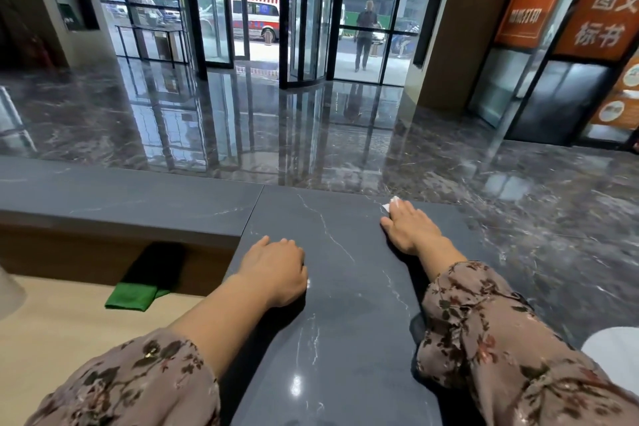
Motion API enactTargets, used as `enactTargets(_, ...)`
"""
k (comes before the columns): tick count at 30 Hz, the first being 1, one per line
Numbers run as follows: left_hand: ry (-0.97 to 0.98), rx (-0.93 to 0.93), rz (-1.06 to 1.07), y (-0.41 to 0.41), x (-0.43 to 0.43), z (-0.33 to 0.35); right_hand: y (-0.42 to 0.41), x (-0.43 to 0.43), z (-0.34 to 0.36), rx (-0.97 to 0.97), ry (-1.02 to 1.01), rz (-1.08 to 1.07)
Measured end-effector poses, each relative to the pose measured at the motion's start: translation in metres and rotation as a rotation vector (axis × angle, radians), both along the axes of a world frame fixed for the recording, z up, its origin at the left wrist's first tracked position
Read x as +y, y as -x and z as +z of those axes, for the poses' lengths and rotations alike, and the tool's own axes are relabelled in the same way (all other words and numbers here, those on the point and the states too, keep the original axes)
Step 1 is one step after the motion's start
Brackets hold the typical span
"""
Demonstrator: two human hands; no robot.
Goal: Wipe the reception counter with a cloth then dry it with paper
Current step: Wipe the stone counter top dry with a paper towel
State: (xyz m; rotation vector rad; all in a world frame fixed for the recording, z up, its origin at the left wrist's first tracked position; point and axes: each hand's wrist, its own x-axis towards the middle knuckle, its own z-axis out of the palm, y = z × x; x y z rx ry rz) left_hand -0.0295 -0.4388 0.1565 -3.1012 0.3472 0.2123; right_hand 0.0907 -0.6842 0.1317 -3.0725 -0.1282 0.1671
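The dark marble reception counter (339, 287) runs away from me toward its far edge. My right hand (409, 226) lies flat near that far edge, pressing a white piece of paper (390, 204); only a corner of the paper shows past the fingers. My left hand (276, 268) rests on the counter's left side with its fingers curled under, holding nothing that I can see. A green cloth (133, 296) lies on the lower wooden desk (69, 318) to the left, half under the raised ledge.
A second dark counter section (121, 199) extends left at right angles. A white object (619, 353) sits at the right edge. Beyond the counter lies a glossy marble lobby floor (242, 128), glass doors, and a person (364, 34) standing outside.
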Motion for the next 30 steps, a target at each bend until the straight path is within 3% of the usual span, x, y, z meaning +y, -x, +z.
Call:
enactTargets(7,0.003,-0.020,0.022,-0.002,-0.006,-0.003,0.009,-0.058,0.006,0.014,0.019,-0.146)
enactTargets(12,0.019,-0.043,0.042,-0.008,-0.007,-0.005,0.006,-0.057,0.009,-0.248,-0.087,-0.282)
enactTargets(21,0.062,-0.037,0.043,-0.011,-0.001,-0.010,-0.005,-0.042,0.011,-0.265,-0.141,-0.416)
enactTargets(24,0.048,-0.062,0.027,-0.010,-0.004,-0.010,-0.001,-0.008,0.010,-0.245,-0.165,-0.337)
enactTargets(30,0.074,-0.014,0.066,-0.013,-0.002,-0.011,0.013,0.076,0.000,-0.231,-0.161,0.057)
